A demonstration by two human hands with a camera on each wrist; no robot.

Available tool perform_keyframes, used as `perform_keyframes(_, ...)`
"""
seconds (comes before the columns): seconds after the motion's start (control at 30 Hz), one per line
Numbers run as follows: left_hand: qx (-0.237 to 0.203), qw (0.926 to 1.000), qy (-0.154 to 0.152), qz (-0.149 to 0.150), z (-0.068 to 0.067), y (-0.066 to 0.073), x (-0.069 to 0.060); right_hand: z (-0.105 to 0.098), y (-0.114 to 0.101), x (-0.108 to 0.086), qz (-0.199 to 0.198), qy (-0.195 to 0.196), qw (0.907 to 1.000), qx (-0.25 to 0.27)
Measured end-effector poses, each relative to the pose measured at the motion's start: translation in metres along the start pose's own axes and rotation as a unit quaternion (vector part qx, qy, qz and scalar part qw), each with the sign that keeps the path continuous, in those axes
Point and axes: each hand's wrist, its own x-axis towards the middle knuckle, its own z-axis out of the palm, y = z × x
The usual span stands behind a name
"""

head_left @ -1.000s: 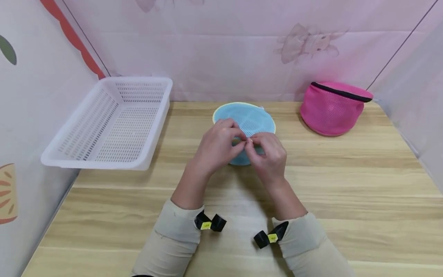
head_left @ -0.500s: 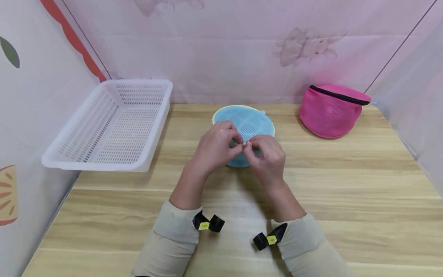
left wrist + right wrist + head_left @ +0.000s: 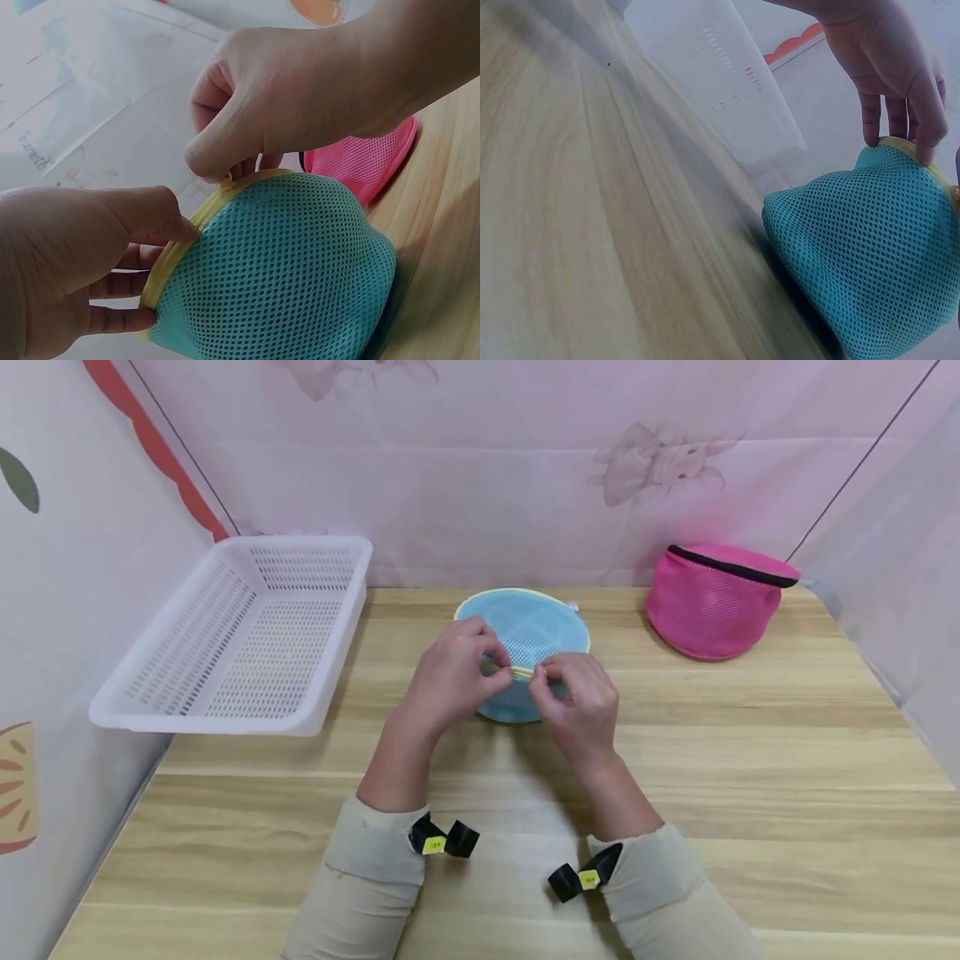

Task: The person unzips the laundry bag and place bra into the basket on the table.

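A blue mesh laundry bag (image 3: 528, 625) with a yellow zipper edge stands on the table, in front of me. My left hand (image 3: 457, 670) pinches that yellow zipper edge (image 3: 171, 262) between thumb and fingers, at the bag's near side. Just to its right, my right hand (image 3: 583, 697) pinches a small zipper pull (image 3: 228, 180), mostly covered by the fingertips. In the left wrist view the zipper between the two hands looks closed. The left hand (image 3: 892, 64) also shows in the right wrist view, thumb on the near face of the edge.
To the left stands a white perforated plastic basket (image 3: 341, 647). A pink mesh bag (image 3: 712, 610) with a black zipper sits at the back right. Behind the wooden table (image 3: 750, 760) hangs a pink printed curtain (image 3: 487, 485).
My left hand has slid left along the zipper edge, away from the right hand, so a gap now shows between their fingertips. The right hand has hardly moved on the bag.
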Motion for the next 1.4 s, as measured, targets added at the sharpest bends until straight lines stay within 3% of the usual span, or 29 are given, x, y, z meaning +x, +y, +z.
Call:
perform_keyframes(0.3, -0.005, 0.9999, -0.011, 0.0, -0.001, 0.002, 0.0, 0.0, -0.001, 0.0, 0.003, -0.003, 1.0, 0.002)
perform_keyframes(0.7, 0.007, 0.9994, -0.014, 0.031, 0.003, 0.006, 0.0, 0.0, -0.004, -0.001, 0.007, -0.008, 0.9999, 0.003)
perform_keyframes(0.9, -0.004, 0.9996, -0.018, 0.023, 0.003, 0.009, 0.0, 0.001, -0.005, -0.001, 0.007, -0.007, 0.9999, 0.004)
perform_keyframes(1.23, -0.009, 0.9984, -0.024, 0.05, 0.006, 0.011, 0.0, 0.001, -0.005, -0.001, 0.003, -0.004, 1.0, 0.008)
perform_keyframes(1.4, -0.013, 0.9979, -0.042, 0.048, 0.005, 0.012, 0.001, 0.001, -0.005, -0.001, 0.003, -0.009, 0.9999, 0.007)
